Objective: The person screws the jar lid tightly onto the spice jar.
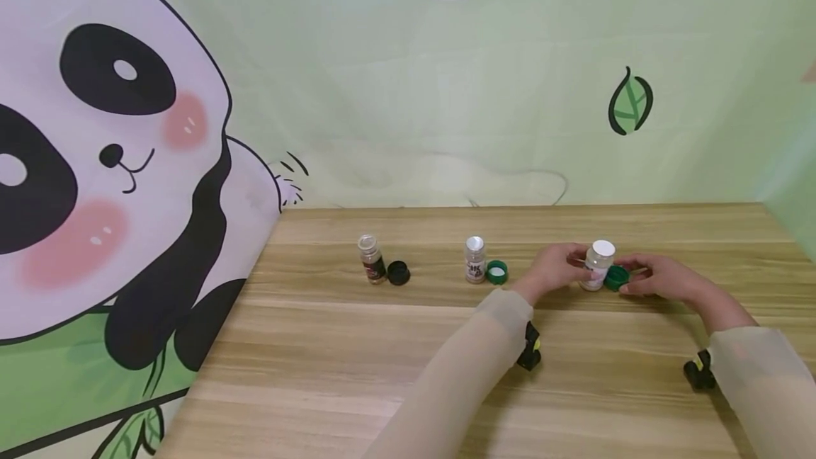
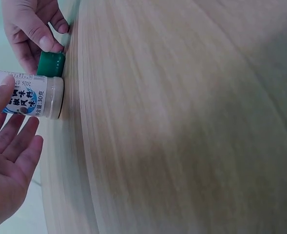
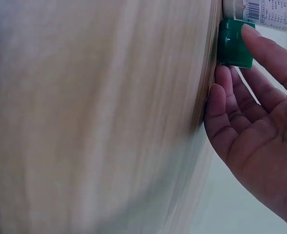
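My left hand (image 1: 552,271) holds a clear seasoning bottle (image 1: 598,261) with a white top and a printed label. In the left wrist view the thumb lies across the label (image 2: 24,95), with the other fingers behind the bottle. The bottle stands upright on the table. Right beside it is a green cap (image 1: 616,278), open side up. My right hand (image 1: 666,278) pinches this cap; the right wrist view has the thumb against the cap's side (image 3: 236,46), and part of its far side is hidden.
To the left stands a similar white-labelled bottle (image 1: 474,261) with a green cap (image 1: 496,272) beside it. Farther left are a dark-labelled bottle (image 1: 372,261) and a black cap (image 1: 398,273). A panda-printed cloth (image 1: 357,91) hangs behind the wooden table (image 1: 331,360).
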{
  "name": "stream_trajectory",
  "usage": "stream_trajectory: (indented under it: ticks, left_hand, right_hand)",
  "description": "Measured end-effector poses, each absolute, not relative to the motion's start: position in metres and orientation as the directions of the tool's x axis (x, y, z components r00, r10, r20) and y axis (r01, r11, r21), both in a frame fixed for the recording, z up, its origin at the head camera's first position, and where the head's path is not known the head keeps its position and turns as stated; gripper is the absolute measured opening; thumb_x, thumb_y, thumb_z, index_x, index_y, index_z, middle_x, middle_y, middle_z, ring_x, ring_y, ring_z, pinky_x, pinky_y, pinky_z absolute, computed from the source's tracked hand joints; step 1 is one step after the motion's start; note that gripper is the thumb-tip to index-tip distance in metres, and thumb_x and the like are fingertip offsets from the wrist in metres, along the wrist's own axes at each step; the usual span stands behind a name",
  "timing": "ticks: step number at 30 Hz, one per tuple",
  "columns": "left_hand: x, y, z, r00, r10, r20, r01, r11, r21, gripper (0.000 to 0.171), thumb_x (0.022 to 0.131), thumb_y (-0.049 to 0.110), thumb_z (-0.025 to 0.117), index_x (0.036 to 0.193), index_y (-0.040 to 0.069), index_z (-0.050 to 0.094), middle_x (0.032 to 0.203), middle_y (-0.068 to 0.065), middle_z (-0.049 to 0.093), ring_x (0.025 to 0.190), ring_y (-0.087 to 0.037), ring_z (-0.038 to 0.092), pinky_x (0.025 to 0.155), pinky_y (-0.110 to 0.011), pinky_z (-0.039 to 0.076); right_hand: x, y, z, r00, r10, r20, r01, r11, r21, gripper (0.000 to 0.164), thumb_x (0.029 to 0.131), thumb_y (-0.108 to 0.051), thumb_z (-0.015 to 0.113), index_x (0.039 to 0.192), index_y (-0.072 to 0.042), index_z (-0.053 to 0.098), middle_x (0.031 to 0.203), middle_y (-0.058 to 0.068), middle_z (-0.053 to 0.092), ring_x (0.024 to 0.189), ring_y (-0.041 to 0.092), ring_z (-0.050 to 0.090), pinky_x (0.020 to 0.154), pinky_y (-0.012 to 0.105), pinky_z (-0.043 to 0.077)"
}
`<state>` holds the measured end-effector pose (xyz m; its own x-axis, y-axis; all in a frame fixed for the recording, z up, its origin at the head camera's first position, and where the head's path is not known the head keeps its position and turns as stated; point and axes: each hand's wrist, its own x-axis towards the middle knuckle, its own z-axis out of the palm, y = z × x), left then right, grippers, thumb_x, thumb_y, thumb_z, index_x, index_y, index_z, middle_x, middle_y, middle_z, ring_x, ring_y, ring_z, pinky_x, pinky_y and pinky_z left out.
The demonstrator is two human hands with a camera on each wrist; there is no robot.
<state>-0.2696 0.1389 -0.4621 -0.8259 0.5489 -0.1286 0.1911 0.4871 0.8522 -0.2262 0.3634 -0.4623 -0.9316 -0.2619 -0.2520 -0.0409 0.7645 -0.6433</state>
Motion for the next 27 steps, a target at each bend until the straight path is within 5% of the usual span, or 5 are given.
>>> stream_trajectory:
  ticks: [11, 27]
  left_hand:
    - [-0.2692, 0.1414, -0.4648, -0.829, 0.546, -0.121, 0.196, 0.486, 0.852, 0.048, 0.093, 0.017, 0.077, 0.138, 0.011, 0.064, 0.133, -0.006, 0.072, 0.119, -0.013, 0.069, 0.089, -0.014, 0.052]
    - [-0.2735, 0.1425, -0.4665, -0.816, 0.560, -0.144, 0.196, 0.503, 0.842, 0.045, 0.093, 0.019, 0.077, 0.137, 0.013, 0.066, 0.134, -0.005, 0.071, 0.120, -0.013, 0.068, 0.091, -0.015, 0.051]
  right_hand:
    - [-0.2254, 0.3609, -0.4629, -0.938, -0.240, -0.252, -0.020, 0.760, -0.650, 0.059, 0.097, -0.021, 0.070, 0.139, 0.014, 0.049, 0.132, 0.037, 0.058, 0.093, 0.010, 0.060, 0.073, 0.024, 0.052]
    - [-0.2251, 0.3626, -0.4654, -0.938, -0.245, -0.245, -0.022, 0.747, -0.665, 0.057, 0.098, -0.020, 0.067, 0.139, 0.015, 0.049, 0.132, 0.037, 0.058, 0.098, 0.014, 0.061, 0.074, 0.024, 0.052]
